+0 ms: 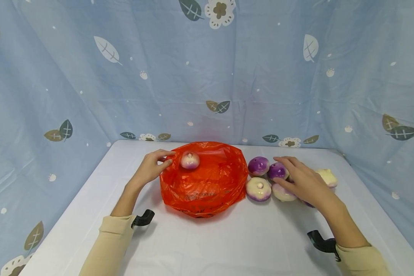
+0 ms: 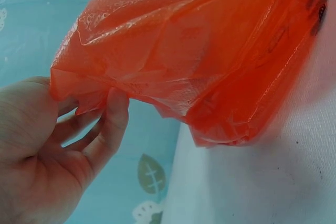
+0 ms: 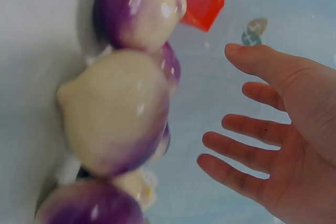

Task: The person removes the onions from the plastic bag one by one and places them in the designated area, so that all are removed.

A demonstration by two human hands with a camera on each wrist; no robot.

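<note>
A red plastic bag (image 1: pixel 207 205) stands with its mouth spread wide on the table. Inside it, toward the left, lies one purple-and-white turnip (image 1: pixel 190 160). My left hand (image 1: pixel 151 166) pinches the bag's left rim, and in the left wrist view the thin film (image 2: pixel 152 51) passes between thumb and fingers. To the right of the bag sits a cluster of several glossy turnips (image 1: pixel 258 189). Over this cluster my right hand (image 1: pixel 305 182) hovers with fingers spread. The right wrist view shows its palm free of any object, beside a pale turnip (image 3: pixel 113 111) with purple shading.
The white table (image 1: pixel 207 249) reaches back to a blue patterned curtain (image 1: pixel 179 76). At the cluster's far right rests a pale yellowish turnip (image 1: pixel 326 177). Each wrist carries a black camera mount, such as the left mount (image 1: pixel 144 217).
</note>
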